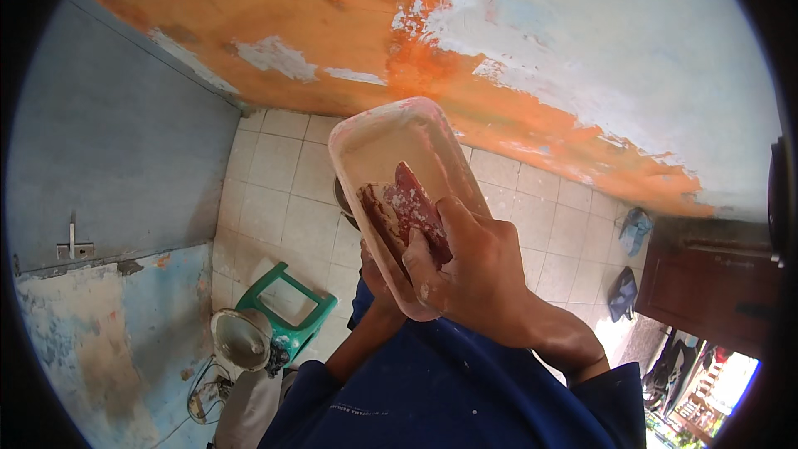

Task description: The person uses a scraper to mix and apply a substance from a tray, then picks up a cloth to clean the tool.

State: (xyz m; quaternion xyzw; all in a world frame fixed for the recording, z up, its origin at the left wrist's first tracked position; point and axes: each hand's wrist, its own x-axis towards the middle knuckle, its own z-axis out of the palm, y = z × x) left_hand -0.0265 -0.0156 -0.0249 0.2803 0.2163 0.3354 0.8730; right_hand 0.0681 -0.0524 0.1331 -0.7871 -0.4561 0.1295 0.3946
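Observation:
My right hand grips a red, paint-crusted flat tool inside a pinkish plastic tray with pale residue in it. A second, darker piece lies beside the red one, too smeared to make out. My left hand holds the tray by its left side from underneath, fingers mostly hidden behind it.
An orange and white patched wall rises beyond a tiled floor. At lower left are a green stool, a bucket and cables. A grey panel is left, a brown door right.

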